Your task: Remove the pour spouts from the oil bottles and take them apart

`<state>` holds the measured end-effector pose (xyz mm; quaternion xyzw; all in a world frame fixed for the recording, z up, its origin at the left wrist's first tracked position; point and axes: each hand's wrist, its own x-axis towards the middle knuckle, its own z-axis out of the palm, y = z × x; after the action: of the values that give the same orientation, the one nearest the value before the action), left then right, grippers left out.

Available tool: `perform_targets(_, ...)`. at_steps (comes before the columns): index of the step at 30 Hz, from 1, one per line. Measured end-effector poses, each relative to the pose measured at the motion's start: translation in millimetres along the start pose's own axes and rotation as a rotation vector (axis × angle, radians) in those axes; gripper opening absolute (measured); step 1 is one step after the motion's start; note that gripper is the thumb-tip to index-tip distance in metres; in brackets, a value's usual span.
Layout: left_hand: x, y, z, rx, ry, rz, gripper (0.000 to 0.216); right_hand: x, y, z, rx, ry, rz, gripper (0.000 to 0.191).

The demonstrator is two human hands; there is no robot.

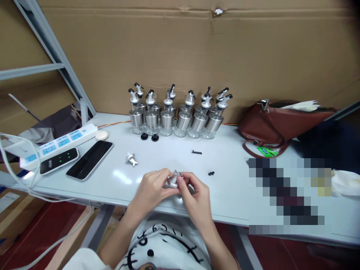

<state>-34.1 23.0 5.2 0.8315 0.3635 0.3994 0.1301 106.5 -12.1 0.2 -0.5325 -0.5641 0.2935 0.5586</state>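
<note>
Near the front edge of the table, my left hand (pixel 155 187) and my right hand (pixel 195 193) both grip a silver pourer spout (pixel 174 180) between fingers and thumbs. Another silver spout (pixel 131 159) lies on its side to the left. A thin black lever piece (pixel 197 152) and some tiny black parts (pixel 211 173) lie to the right of my hands. Two black stoppers (pixel 149 137) sit in front of several glass and steel oil bottles (pixel 168 122), which stand upright in rows with spouts and black levers on top.
On the left are a white power strip (pixel 64 142), a black phone (pixel 90 160), a small device with green lights (pixel 59 161) and a round white case (pixel 101 135). A brown leather bag (pixel 284 122) is at the back right. Cardboard (pixel 197 56) stands behind; a blurred patch covers the right side.
</note>
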Motion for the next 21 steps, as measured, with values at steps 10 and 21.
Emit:
perform_targets(10,4.2,1.4,0.3,0.127,0.113,0.059,0.034,-0.9,2.1,-1.1,0.024,-0.063,-0.08,0.008)
perform_targets(21,-0.5,-3.2,2.5,0.033,-0.006,0.104,0.028,1.1,6.2,-0.5,0.02,0.041,-0.076,0.011)
